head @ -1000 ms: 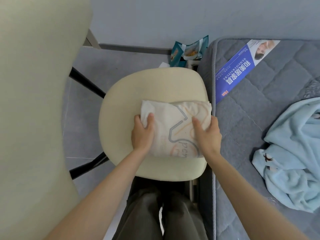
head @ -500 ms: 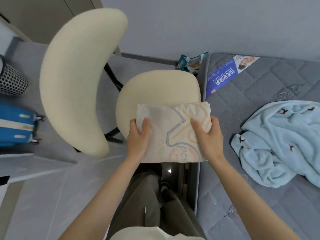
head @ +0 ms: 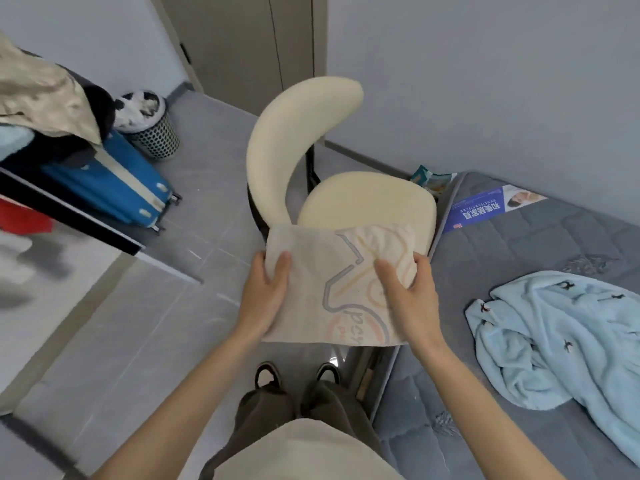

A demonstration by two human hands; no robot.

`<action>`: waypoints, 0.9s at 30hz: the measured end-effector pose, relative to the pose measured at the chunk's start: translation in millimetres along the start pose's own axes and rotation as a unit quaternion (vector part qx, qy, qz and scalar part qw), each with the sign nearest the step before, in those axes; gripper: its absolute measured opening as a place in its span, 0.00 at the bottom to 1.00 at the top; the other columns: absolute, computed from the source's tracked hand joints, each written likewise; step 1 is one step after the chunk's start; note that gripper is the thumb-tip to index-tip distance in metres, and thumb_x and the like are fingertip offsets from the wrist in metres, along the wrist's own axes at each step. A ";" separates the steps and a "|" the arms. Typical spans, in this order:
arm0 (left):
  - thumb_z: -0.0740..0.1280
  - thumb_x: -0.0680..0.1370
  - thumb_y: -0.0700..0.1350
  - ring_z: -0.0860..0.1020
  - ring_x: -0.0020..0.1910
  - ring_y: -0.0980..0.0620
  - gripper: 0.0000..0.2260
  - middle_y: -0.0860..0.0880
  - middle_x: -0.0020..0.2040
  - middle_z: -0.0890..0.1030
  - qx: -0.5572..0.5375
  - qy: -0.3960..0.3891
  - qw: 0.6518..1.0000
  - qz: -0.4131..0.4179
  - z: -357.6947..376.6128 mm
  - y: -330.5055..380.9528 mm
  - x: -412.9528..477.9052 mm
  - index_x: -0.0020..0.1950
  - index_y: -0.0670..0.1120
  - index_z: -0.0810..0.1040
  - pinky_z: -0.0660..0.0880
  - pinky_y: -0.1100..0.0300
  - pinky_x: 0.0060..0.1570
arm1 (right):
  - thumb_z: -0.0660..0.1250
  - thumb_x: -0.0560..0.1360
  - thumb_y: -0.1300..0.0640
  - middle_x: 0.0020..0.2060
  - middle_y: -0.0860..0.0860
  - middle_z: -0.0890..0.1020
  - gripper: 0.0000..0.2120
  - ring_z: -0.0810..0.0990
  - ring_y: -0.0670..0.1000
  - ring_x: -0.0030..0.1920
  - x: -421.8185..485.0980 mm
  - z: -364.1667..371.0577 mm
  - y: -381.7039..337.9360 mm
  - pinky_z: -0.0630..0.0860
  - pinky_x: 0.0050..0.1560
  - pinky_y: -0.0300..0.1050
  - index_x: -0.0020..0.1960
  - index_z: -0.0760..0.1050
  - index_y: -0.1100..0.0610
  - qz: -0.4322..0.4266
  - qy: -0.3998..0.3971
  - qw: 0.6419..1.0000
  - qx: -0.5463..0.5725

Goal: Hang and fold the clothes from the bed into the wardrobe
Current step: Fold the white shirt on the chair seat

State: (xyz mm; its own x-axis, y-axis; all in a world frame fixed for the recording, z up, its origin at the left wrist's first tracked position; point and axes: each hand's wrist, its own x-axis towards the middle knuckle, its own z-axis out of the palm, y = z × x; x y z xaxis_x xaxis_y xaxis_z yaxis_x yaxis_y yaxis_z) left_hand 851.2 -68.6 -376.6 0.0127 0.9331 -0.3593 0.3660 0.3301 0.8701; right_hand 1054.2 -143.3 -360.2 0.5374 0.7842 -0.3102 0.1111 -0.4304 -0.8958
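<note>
The left hand (head: 266,292) and the right hand (head: 412,292) each pinch one side of the folded white garment (head: 332,282), thumbs on top and the other fingers hidden beneath. It is held flat, just in front of the chair (head: 367,199) seat and seemingly clear of it. For a good carry, even pressure on both sides and a level bundle should stop the folds sliding open. The wardrobe shelf (head: 69,214) lies left of the chair, so the turn goes that way. Right of the chair, a light blue garment (head: 561,341) lies crumpled on the bed (head: 571,244), not yet folded.
</note>
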 end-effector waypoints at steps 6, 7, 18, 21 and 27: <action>0.60 0.79 0.60 0.78 0.49 0.54 0.14 0.56 0.49 0.78 0.004 0.090 0.996 -0.011 -94.2 2.5 -39.2 0.57 0.52 0.70 0.75 0.54 0.48 | 0.68 0.74 0.41 0.43 0.43 0.82 0.21 0.80 0.37 0.40 -47.3 50.4 -44.2 0.76 0.39 0.34 0.62 0.66 0.47 -0.053 -0.108 0.993 -0.009; 0.60 0.79 0.59 0.78 0.49 0.54 0.14 0.56 0.49 0.78 0.002 0.105 0.994 -0.011 -111.6 2.0 -45.7 0.57 0.51 0.70 0.74 0.54 0.48 | 0.67 0.74 0.40 0.43 0.43 0.82 0.22 0.81 0.37 0.41 -54.7 61.5 -51.4 0.77 0.41 0.37 0.63 0.66 0.47 -0.061 -0.126 0.990 -0.014; 0.60 0.80 0.57 0.75 0.49 0.51 0.13 0.54 0.47 0.76 -0.043 0.305 0.951 -0.028 -319.1 -48.7 -143.9 0.56 0.49 0.70 0.70 0.54 0.49 | 0.69 0.74 0.44 0.43 0.36 0.79 0.12 0.79 0.37 0.46 -172.3 230.8 -126.6 0.75 0.46 0.39 0.51 0.67 0.40 -0.154 -0.305 0.939 -0.042; 0.60 0.80 0.58 0.75 0.45 0.57 0.12 0.58 0.46 0.76 -0.049 0.364 0.930 -0.022 -382.8 -59.8 -175.8 0.55 0.51 0.70 0.69 0.59 0.44 | 0.69 0.74 0.45 0.45 0.37 0.78 0.11 0.78 0.33 0.44 -218.2 280.1 -152.8 0.72 0.41 0.33 0.51 0.67 0.43 -0.180 -0.355 0.917 -0.028; 0.61 0.79 0.57 0.76 0.46 0.59 0.12 0.56 0.47 0.77 -0.080 0.429 0.900 0.014 -504.9 -48.4 -228.8 0.54 0.50 0.71 0.70 0.60 0.41 | 0.69 0.75 0.48 0.47 0.42 0.78 0.14 0.78 0.39 0.46 -299.7 361.7 -229.4 0.75 0.42 0.34 0.56 0.69 0.51 -0.228 -0.427 0.875 0.008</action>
State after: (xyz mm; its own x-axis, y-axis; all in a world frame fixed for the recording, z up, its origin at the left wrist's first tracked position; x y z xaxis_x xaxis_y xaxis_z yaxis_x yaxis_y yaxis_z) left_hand 360.8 -226.2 -166.2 -0.7278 0.6857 -0.0041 0.2366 0.2568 0.9371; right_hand 565.3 -117.9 -177.0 -0.3814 0.9236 -0.0374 0.1350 0.0156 -0.9907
